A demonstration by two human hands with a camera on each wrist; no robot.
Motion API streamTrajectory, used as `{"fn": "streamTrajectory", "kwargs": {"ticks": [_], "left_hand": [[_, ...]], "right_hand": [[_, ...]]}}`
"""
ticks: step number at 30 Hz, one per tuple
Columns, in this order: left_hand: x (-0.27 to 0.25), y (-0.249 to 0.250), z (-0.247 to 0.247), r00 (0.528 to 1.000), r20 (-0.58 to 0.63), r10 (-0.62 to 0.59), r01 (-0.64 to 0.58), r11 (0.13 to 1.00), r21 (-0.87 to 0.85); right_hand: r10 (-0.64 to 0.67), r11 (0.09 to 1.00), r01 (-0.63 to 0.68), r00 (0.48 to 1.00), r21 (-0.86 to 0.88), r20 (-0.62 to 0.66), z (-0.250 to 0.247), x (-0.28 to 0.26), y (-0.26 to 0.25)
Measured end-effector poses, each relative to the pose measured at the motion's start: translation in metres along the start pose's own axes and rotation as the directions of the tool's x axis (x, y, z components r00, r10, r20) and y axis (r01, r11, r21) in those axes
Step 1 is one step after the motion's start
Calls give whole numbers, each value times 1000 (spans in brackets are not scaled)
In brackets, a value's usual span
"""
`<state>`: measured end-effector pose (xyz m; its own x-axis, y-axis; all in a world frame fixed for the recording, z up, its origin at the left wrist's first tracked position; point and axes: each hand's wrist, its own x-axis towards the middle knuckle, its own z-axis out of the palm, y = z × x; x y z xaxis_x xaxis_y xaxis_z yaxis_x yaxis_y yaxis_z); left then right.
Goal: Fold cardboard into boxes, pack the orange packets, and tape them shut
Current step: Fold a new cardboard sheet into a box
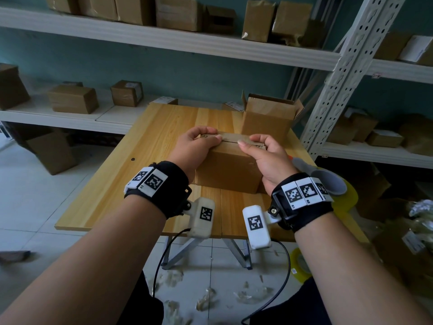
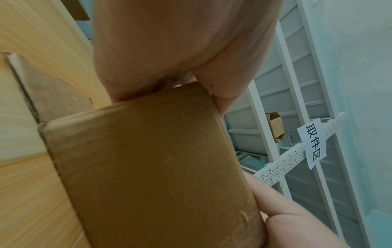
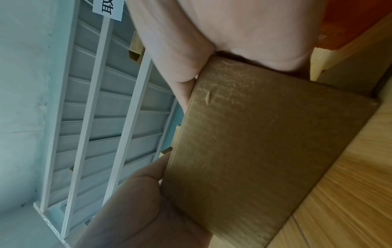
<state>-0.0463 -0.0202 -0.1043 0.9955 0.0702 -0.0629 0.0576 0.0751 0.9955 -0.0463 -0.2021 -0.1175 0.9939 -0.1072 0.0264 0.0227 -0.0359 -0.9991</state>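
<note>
The box (image 1: 228,170) sits mid-table (image 1: 131,174), near me. My left hand (image 1: 194,146) and right hand (image 1: 267,156) each grip an end, thumbs pinning the top flaps together, I judge so the seam stays closed for the tape roll (image 1: 346,195) at right.

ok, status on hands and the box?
Left hand and right hand both grip the near box, pressing top flaps shut. No tape on seam yet. Open box behind, tape roll at right; nothing blocking.
</note>
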Motion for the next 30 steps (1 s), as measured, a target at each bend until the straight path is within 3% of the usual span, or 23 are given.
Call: {"fn": "streamTrajectory", "kwargs": {"ticks": [7,17,22,27,30], "left_hand": [[-2,1,4,999,-43,-27,22,995,-102],[8,3,11,993,-116,-29,17,994,-105],[9,2,13,991,-124,-48,31,990,-136],[15,2,12,981,-143,-130,114,987,-117],[23,0,10,951,-145,-272,245,953,-179]], "right_hand": [[0,1000,0,1000,14,8,-3,3,-1],[-75,993,75,997,-93,-1,1,5,-2],[-89,994,82,993,-78,-81,6,10,-2],[-68,997,63,990,-41,-124,16,12,-3],[-57,998,55,990,-22,-130,21,15,-7]]}}
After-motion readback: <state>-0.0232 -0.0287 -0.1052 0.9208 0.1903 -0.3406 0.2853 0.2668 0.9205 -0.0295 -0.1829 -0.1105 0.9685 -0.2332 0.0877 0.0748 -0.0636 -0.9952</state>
